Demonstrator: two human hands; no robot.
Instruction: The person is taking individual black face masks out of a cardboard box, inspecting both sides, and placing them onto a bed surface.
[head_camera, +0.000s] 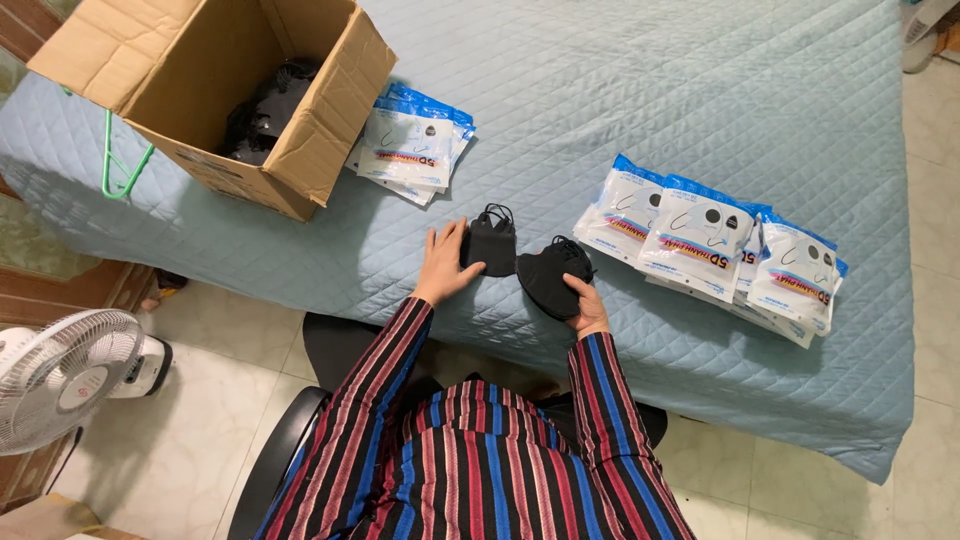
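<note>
A person in a striped shirt sits at a bed covered with a pale blue quilt (650, 90), seen from above. The left hand (443, 262) lies nearly flat, fingers spread, pressing the edge of a folded black mask (491, 245) against the quilt. The right hand (587, 303) curls loosely around the lower edge of a second black mask (549, 275), thumb on top, just beside the first.

Judging by this, the step in hand is sorting or flattening loose masks, one under each hand. The next move seems to call for a firmer grip on one mask while the other stays pinned.

A row of sealed blue-and-white packets (710, 245) lies to the right, and a smaller pile (412, 145) sits beside an open cardboard box (215, 95). Dark items inside the box are shadowed and hard to identify. The masks' ear loops are barely visible. A fan (65, 375) stands on the floor at the left.
</note>
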